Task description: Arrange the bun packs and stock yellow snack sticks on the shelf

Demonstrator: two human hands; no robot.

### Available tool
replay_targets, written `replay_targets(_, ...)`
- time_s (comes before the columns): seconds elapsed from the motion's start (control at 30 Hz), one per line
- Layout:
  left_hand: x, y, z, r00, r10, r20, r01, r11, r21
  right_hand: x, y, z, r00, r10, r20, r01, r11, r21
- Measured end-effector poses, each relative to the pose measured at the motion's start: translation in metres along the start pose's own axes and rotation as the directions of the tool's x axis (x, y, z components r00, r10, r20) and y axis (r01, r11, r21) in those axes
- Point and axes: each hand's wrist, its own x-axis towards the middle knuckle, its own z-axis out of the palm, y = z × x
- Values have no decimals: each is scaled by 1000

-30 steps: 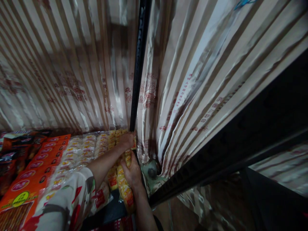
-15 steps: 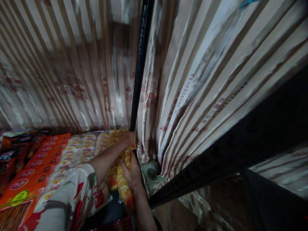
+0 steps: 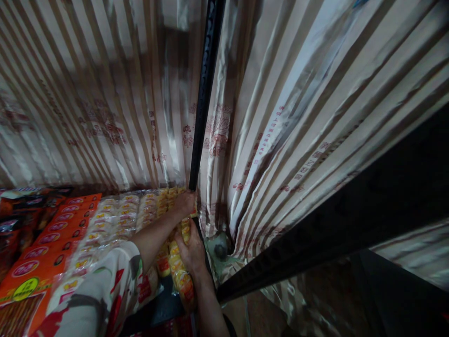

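Note:
Yellow, clear-wrapped snack packets stand in a long row along the shelf's right edge. My right hand grips this row from its right side, thumb over the near side and fingers along the packets. At the far end of the row, beside the black upright post, my left hand lies over the back packets. Its fingers are hidden behind the hand and in dim light, so their hold does not show. My left forearm crosses above neighbouring rows of whitish wrapped packets.
Orange snack bags and dark red bags fill the left side of the shelf. Pleated, printed curtains hang behind and to the right. A black slanting beam runs close on the right. A greenish rounded object sits in the corner.
Both hands keep nearly the same place on the yellow packets. The view has shifted very slightly; nothing is visibly taken or let go.

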Motion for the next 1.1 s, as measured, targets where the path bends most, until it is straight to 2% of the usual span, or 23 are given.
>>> replay_targets(0.13,0,-3,3,999,-19,-50,21,999,40,1,-1,0,1000,1,-1,-1,1000,-1)
replay_targets(0.37,-6,1,-4,997,-45,-67,49,998,48,1,-3,-1,1000,-26,-18,26,1000,-12)
replay_targets(0.57,-12,-4,-1,981,2,-193,2,1000,22,1,-1,0,1000,-3,-16,3,1000,-23)
replay_targets(0.7,-27,-4,-8,965,-36,-258,24,998,-50,1,0,0,1000,-9,-20,9,1000,-3)
replay_targets(0.8,-53,2,-20,965,-38,-259,9,994,-113,2,0,-1,1000,0,-7,0,1000,10)
replay_targets(0.93,-109,11,-25,971,-45,-236,-15,969,-248,3,2,-1,999,45,-8,-45,998,33)
replay_targets(1.0,-143,15,-16,975,-52,-215,-16,953,-301,3,2,-1,999,48,-17,-47,997,58)
replay_targets(1.1,-192,20,9,976,-105,-191,28,928,-371,2,-1,-1,998,50,-39,-48,997,67)
